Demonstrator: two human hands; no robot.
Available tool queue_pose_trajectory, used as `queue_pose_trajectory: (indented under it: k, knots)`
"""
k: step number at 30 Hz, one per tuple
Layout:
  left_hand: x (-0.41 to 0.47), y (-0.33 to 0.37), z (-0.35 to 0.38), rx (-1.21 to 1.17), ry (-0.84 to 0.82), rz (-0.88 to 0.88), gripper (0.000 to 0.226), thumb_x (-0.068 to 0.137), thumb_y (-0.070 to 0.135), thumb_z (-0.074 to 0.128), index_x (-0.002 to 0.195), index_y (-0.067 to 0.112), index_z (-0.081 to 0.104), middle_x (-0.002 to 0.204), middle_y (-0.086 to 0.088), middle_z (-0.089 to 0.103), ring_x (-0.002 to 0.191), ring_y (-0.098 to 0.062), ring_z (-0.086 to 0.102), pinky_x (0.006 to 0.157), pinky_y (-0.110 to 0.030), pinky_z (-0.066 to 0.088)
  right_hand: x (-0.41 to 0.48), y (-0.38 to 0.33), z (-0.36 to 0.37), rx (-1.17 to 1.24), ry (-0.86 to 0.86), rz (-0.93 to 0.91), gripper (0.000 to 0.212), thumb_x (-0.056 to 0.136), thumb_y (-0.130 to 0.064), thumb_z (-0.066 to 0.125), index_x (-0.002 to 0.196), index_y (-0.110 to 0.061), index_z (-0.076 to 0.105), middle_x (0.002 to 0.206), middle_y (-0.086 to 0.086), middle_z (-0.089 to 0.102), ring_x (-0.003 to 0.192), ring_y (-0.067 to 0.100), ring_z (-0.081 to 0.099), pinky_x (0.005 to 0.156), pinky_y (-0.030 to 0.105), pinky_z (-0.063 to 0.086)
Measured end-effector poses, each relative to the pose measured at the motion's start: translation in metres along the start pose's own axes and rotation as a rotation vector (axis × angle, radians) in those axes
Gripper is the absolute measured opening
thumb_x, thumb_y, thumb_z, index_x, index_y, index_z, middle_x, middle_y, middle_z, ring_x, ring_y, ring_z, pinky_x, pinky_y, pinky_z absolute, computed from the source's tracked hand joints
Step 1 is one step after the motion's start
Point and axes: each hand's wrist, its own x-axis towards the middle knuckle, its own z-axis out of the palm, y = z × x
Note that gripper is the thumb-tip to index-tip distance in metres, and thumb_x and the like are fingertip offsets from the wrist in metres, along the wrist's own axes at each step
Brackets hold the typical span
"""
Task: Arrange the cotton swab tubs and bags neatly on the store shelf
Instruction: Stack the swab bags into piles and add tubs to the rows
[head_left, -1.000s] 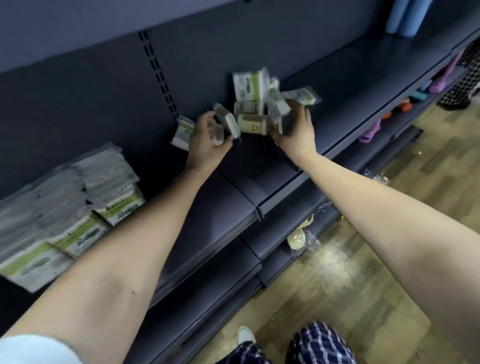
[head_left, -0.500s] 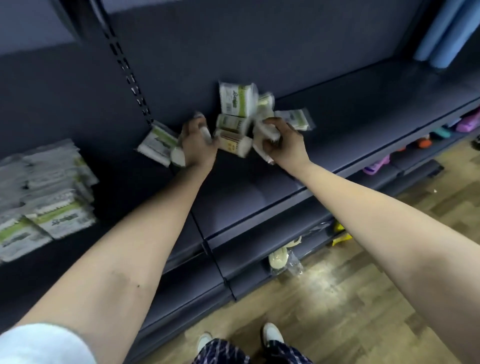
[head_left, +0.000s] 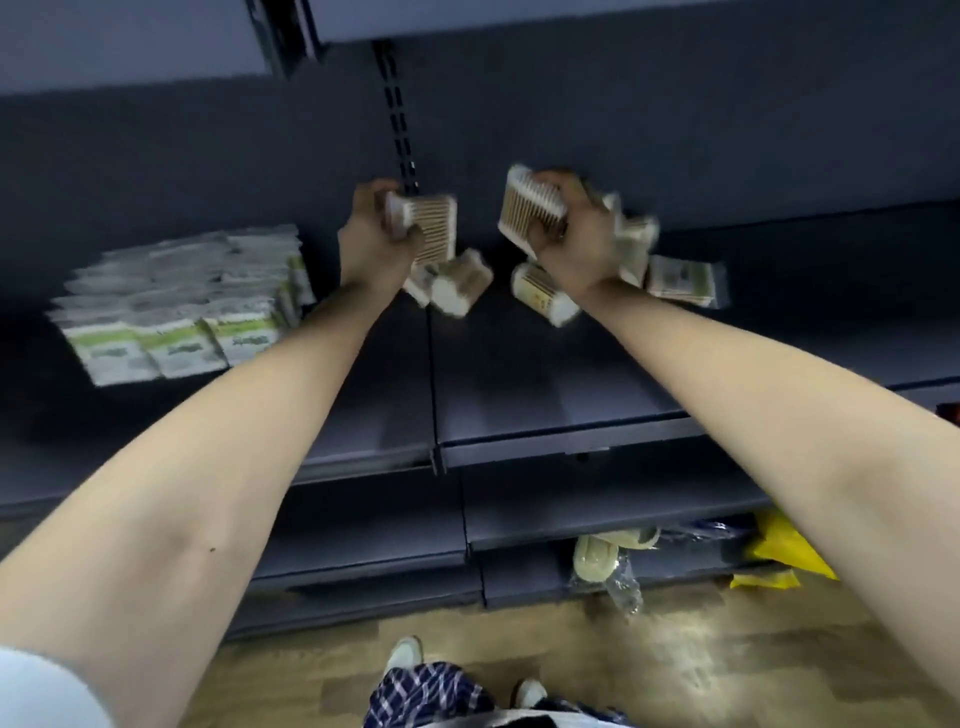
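At the near edge of the view a white sleeve (head_left: 41, 691), checked trousers (head_left: 426, 696) and pale shoes (head_left: 402, 657) are seen above a wood-grain floor (head_left: 675, 665). On a low shelf, wrapped slippers (head_left: 608, 556) and a yellow packet (head_left: 784, 551) are stored.

Both bare forearms are stretched forward and upward over the front edge of the dark, matte store shelf (head_left: 519, 436), and the hands are held near its back edge. The left hand (head_left: 376, 234) is curled round a flat, clear rectangular tub (head_left: 431, 228), in which rows of tan sticks with white tips are packed. The right hand (head_left: 576, 234) is clenched likewise round a second tub (head_left: 530, 213), tilted with one corner raised.

Below the hands, two round tubs (head_left: 452, 280) and (head_left: 545, 293) are found lying on their sides on the shelf, one on each side of the seam between the shelf boards; whether they are touched cannot be told through the blur. A clear bag (head_left: 683, 280) of swabs is laid flat just right of the right wrist. Toward the left end, a stack of bags (head_left: 182, 306), white with green labels, is ranged in overlapping rows. Behind, a slotted upright (head_left: 400, 130) is set in the back panel.
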Motion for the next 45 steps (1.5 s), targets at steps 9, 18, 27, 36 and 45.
queue_pose_trajectory:
  k: [9,18,27,36,45]
  knots:
    - [-0.042,-0.041,-0.152,0.114,0.362,-0.052,0.036,0.078,0.01,0.061,0.111,0.018,0.047,0.096,0.009,0.053,0.089,-0.005,0.048,0.074,-0.018,0.036,-0.002,-0.119,0.106,0.234,-0.242,-0.276,0.043,0.081,-0.015,0.059,0.124,-0.012,0.054,0.118,0.008,0.061,0.096,0.023,0.061,0.076,0.018,0.041]
    - [-0.093,-0.096,-0.242,0.265,0.412,-0.201,0.045,0.075,0.018,0.075,0.115,0.011,0.056,0.095,0.008,0.058,0.089,-0.007,0.052,0.067,-0.011,0.033,-0.05,-0.197,0.181,0.388,-0.482,-0.407,0.04,0.079,-0.009,0.063,0.119,-0.008,0.054,0.114,0.006,0.063,0.104,0.02,0.058,0.083,0.016,0.038]
    - [-0.138,-0.163,-0.227,0.504,-0.087,-0.032,0.039,0.079,0.005,0.063,0.117,0.012,0.062,0.114,-0.009,0.066,0.107,-0.031,0.058,0.084,-0.032,0.044,-0.098,-0.178,0.216,0.188,-0.61,-0.374,0.034,0.08,-0.005,0.062,0.113,-0.004,0.051,0.113,0.012,0.06,0.097,0.031,0.06,0.074,0.027,0.042]
    - [-0.143,-0.191,-0.23,0.394,-0.168,-0.021,0.039,0.084,0.041,0.065,0.113,0.015,0.066,0.118,-0.003,0.065,0.118,-0.017,0.051,0.094,-0.022,0.037,-0.129,-0.17,0.216,0.184,-0.703,-0.455,0.009,0.081,-0.011,0.061,0.088,-0.005,0.06,0.105,0.012,0.06,0.097,0.03,0.059,0.084,0.04,0.049]
    - [-0.125,-0.187,-0.225,0.374,-0.156,-0.028,0.024,0.086,0.03,0.062,0.103,0.014,0.069,0.108,-0.002,0.069,0.106,-0.019,0.059,0.09,-0.032,0.047,-0.126,-0.171,0.199,0.195,-0.635,-0.224,0.02,0.089,-0.016,0.057,0.087,-0.002,0.071,0.089,0.013,0.071,0.087,0.026,0.066,0.082,0.037,0.053]
